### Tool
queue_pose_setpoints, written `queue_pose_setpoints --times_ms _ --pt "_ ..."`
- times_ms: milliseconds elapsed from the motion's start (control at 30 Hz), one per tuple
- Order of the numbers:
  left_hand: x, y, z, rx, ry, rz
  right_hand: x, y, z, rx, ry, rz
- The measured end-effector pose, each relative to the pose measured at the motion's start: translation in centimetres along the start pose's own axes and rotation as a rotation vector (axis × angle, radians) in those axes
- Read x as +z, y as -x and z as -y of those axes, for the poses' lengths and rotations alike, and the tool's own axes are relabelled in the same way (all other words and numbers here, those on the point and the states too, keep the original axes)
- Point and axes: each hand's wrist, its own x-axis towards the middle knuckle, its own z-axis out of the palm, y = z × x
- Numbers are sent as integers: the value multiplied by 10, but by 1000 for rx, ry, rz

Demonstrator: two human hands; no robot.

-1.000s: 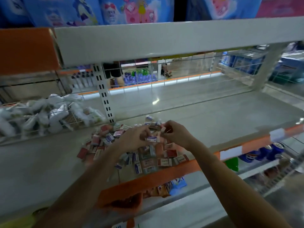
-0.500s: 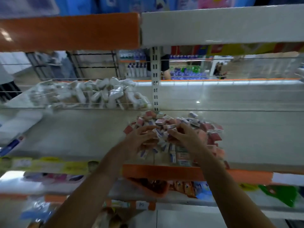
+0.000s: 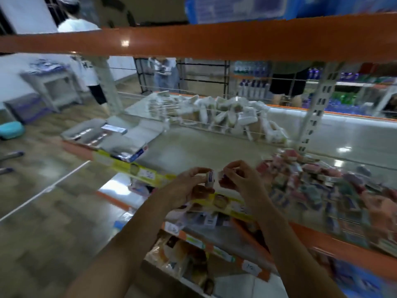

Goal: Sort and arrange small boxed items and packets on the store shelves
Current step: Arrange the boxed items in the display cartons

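My left hand (image 3: pixel 189 186) holds a small white box with blue print (image 3: pixel 209 178) upright between thumb and fingers, above the shelf's front edge. My right hand (image 3: pixel 238 179) is close beside it, fingers curled and pinching a small dark-and-white box (image 3: pixel 222 176). To the right lies a loose pile of small red, pink and blue boxes (image 3: pixel 318 183) on the grey shelf (image 3: pixel 193 149). Motion blur hides the print on the boxes.
A wire basket of white packets (image 3: pixel 225 117) stands at the back of the shelf. An opened flat carton (image 3: pixel 111 136) lies at the shelf's left end. An orange upper beam (image 3: pixel 193 39) runs overhead. Packets fill the lower shelf (image 3: pixel 193 254). People stand in the aisle behind.
The view has swung to the left, so the box pile now sits at the right. Both hands have lifted off the pile and moved left, each holding a small box.
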Motion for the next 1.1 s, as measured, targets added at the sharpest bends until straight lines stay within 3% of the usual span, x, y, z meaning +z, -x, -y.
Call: queue_pose_setpoints --times_ms 267,400,600,933,1100 --pt "-142 54 -20 82 -230 -50 145 -20 -14 89 -21 130" --pt "-203 70 -36 109 -456 -63 200 -31 -20 107 -15 163" --pt "-280 48 -55 146 -587 -153 254 -67 -26 24 191 160" --pt "-375 -31 -104 316 -798 -215 315 -172 -24 -317 794 90" --pt "-406 -70 -125 417 -863 -208 338 -211 -33 -270 987 146"
